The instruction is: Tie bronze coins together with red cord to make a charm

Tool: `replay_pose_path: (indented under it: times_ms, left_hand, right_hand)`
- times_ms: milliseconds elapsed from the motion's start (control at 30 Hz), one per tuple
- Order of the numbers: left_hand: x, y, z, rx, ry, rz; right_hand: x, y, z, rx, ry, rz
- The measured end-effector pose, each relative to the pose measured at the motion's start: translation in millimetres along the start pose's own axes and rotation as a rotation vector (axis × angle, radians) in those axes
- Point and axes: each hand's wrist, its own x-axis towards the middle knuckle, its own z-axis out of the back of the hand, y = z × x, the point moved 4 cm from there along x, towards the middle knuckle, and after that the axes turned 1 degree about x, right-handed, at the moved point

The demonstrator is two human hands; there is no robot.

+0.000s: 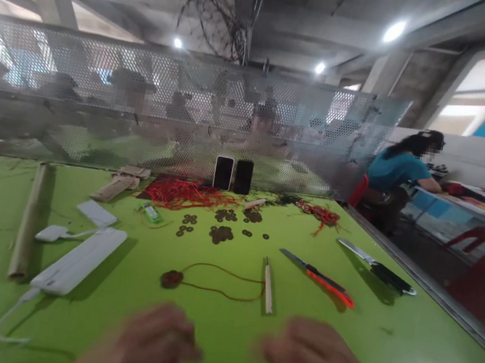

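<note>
The left hand (pixel 155 340) was low over the near side of the green table (pixel 121 297), its fingers curled and blurred, and I could not tell whether they were pinched together or gripped anything. The right hand (pixel 315 361) was well apart from it, also bent at the fingers and smeared by blur, so I could not tell whether it was closed on something either. A loop of thin reddish cord (pixel 210 265) lay on the table just beyond the two hands, joined at its left end to a round dark bundle (pixel 171 279). An awl (pixel 268 288) with a pale handle lay by the loop's right end, near the right hand. Farther right were a cutter (pixel 327 284) with an orange and black handle, and a knife (pixel 379 271) with a black handle.

Small dark coins (pixel 221 235) sat in groups past the loop, with a heap of red string (pixel 189 194) behind them. Two phones (pixel 223 173) stood upright before a mesh screen (pixel 285 151). On the left lay a white power strip (pixel 80 260) and, beside it, a brown stick (pixel 30 220). Beyond the table's right edge, a person (pixel 400 171) in a blue shirt leaned over another table.
</note>
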Motion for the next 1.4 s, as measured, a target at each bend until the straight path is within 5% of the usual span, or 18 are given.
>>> replay_pose_path:
  times_ms: [167,300,467,733,1000,1200,1400]
  left_hand:
    - [14.5,79.7,-28.2,0.265,0.096,0.287]
    - [9.4,111.2,-31.3,0.265,0.135,0.41]
    - [21.0,114.2,-25.6,0.258,0.13,0.428]
    - [25.3,126.7,-36.9,0.175,0.207,0.431]
    - [49.3,145.1,-43.2,0.153,0.186,0.409]
    - [48.1,150.1,-47.2,0.046,0.154,0.437]
    - [46.8,152.8,-32.2,0.029,0.106,0.421]
  right_hand:
    - [34.8,-54.3,-28.0,-0.141,0.15,-0.178]
    - [23.0,-93.7,-31.3,-0.329,0.142,-0.29]
    - [27.3,-105.6,-23.8,-0.431,0.144,-0.219]
    - [60.9,-99.8,-45.5,-0.298,0.306,-0.2]
    - [49.7,-117.5,-34.4,-0.321,0.191,-0.238]
    - [42.3,-139.5,-25.5,-0.417,0.244,-0.305]
    - [81.5,-98.1,-22.1,-0.381,0.232,-0.133]
